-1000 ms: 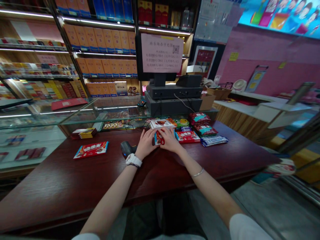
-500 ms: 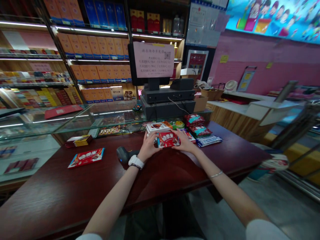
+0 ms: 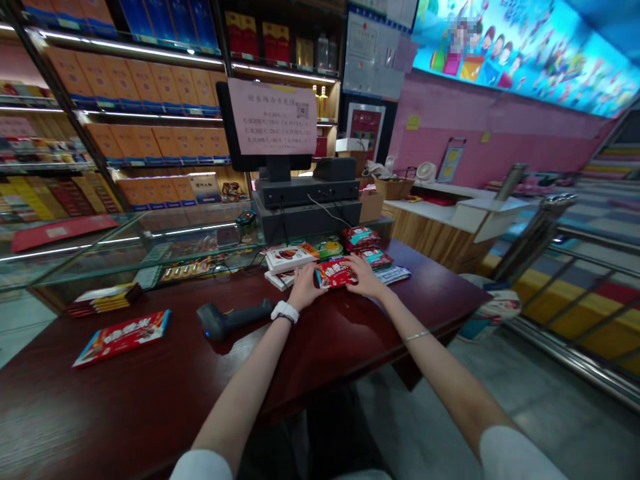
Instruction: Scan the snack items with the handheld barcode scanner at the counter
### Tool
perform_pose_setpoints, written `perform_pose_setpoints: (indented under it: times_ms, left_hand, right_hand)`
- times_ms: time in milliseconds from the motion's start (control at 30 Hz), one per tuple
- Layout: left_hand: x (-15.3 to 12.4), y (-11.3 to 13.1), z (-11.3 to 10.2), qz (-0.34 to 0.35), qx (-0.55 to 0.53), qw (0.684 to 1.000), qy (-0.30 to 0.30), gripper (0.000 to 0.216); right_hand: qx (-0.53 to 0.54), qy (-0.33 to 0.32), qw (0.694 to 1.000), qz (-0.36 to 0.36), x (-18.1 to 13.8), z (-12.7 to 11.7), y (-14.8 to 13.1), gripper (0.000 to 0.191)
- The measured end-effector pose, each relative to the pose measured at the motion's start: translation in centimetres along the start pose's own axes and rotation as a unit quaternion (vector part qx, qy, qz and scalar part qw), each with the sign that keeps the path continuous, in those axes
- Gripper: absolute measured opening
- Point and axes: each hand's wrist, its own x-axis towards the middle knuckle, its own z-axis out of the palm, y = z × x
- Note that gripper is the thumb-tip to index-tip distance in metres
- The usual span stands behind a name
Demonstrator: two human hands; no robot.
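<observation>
A red snack packet is held flat between both hands just above the dark red wooden counter. My left hand, with a white watch at the wrist, grips its left end. My right hand, with a thin bracelet on the arm, holds its right end with fingers curled over the top. Behind the packet lie a white boxed snack, a green and yellow packet, dark red packets and a pale blue wrapper.
A dark barcode scanner lies left of my left wrist. Another red packet rests at the counter's left. A cash register with a paper sign stands behind. A glass display case and stocked shelves fill the left; a metal railing stands right.
The red packet went from on edge between my hands to flat, face up, held at both ends. The view has swung right, so everything sits further left.
</observation>
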Motion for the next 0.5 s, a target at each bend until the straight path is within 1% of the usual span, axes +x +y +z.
perform_pose_setpoints:
  times_ms: [133, 233, 400, 500]
  left_hand:
    - [1.2, -0.7, 1.4, -0.009, 0.000, 1.000, -0.019, 0.053]
    - [1.9, -1.6, 2.1, -0.015, -0.002, 0.999, -0.032, 0.048]
    - [2.0, -2.8, 3.2, -0.027, -0.012, 0.999, -0.023, 0.040]
    - [1.8, -3.2, 3.8, -0.012, -0.026, 1.000, 0.001, 0.047]
  right_hand:
    - [-0.024, -0.054, 0.998, 0.031, 0.2, 0.6, 0.7, 0.064]
    - [-0.034, -0.078, 0.995, 0.046, 0.3, 1.2, 0.9, 0.060]
    - [-0.046, -0.087, 0.994, 0.045, 0.4, 1.8, 0.5, 0.052]
    - [-0.055, -0.076, 0.994, 0.053, 0.2, 2.2, 0.0, 0.052]
